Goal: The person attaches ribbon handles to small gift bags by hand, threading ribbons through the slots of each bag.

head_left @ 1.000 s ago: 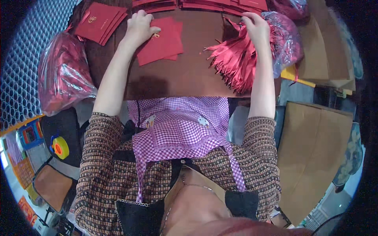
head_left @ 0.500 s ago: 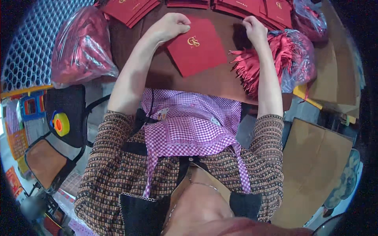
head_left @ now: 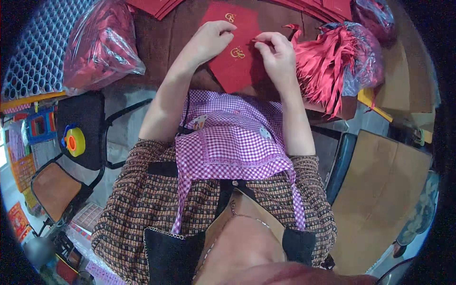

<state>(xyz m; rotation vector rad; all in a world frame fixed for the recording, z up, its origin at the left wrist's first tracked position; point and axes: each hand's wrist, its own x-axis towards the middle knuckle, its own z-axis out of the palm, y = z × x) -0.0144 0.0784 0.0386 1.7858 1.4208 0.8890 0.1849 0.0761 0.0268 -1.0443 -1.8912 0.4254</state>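
A flat red paper piece with a gold emblem lies on the brown table in front of me. Beyond it, a second flat red piece with the same emblem partly overlaps its far end. My left hand is over the left side where the two meet, its fingers bent towards the thumb. Opposite it, my right hand brings thumb and forefinger together above the right edge. Whatever either hand pinches is too small or hidden to name. Close to the right hand, red ribbon strips spill from a clear plastic bag.
A filled clear plastic bag of red material stands on the left. Red stacks line the far edge. A honeycomb-like rack is at far left, a chair below. Cardboard stands at right.
My right hand has come from the far stacks back to the near red piece. A second red piece now lies beyond it. The left hand has shifted slightly nearer.
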